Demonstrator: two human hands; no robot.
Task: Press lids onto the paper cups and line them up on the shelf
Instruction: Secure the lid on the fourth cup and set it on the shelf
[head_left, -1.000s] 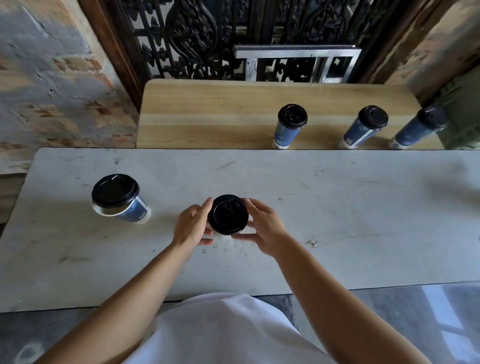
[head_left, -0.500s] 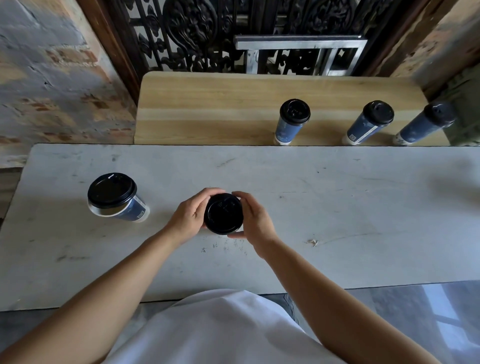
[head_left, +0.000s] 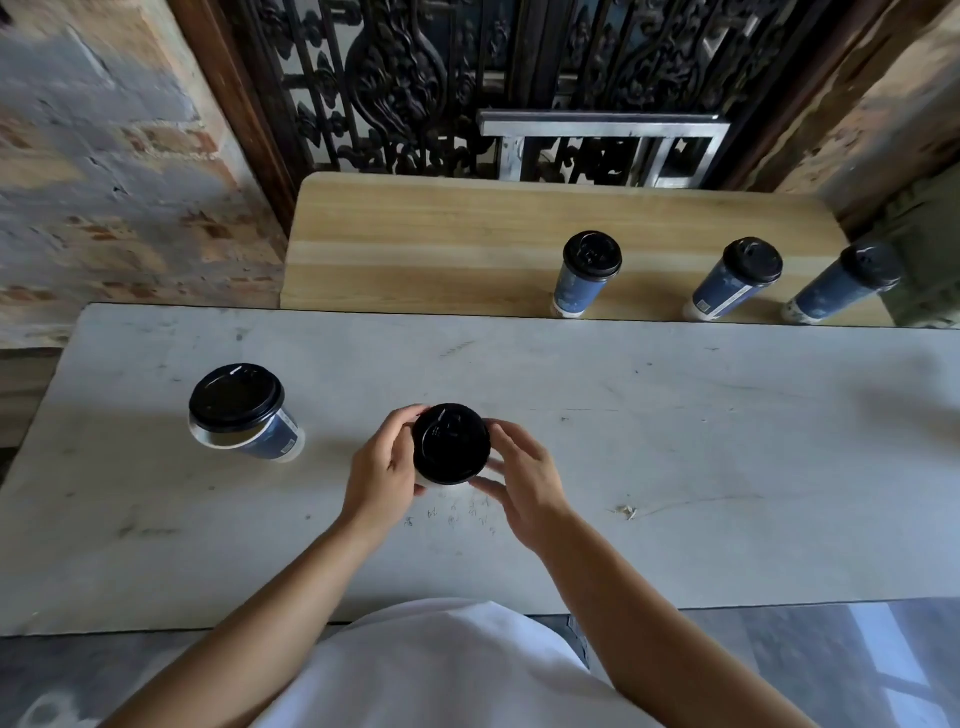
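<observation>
A paper cup with a black lid (head_left: 451, 442) stands on the white table (head_left: 675, 467), seen from straight above so its body is nearly hidden. My left hand (head_left: 382, 470) grips its left side and my right hand (head_left: 524, 483) wraps its right side, fingers at the lid's rim. A second blue cup with a black lid (head_left: 239, 410) stands apart at the table's left. Three lidded blue cups (head_left: 587, 273) (head_left: 737, 278) (head_left: 844, 283) stand in a row on the wooden shelf (head_left: 441, 249) behind the table.
The shelf's left half is bare wood. Behind it stand a dark ornate iron grille (head_left: 415, 78) and a metal frame (head_left: 602, 140). A brick wall (head_left: 104, 156) rises at the left. A small scrap (head_left: 628, 512) lies on the table to the right of my hands.
My hands have closed more tightly around the cup, the fingers curling over the lid's rim. The cup stays in the same spot on the table.
</observation>
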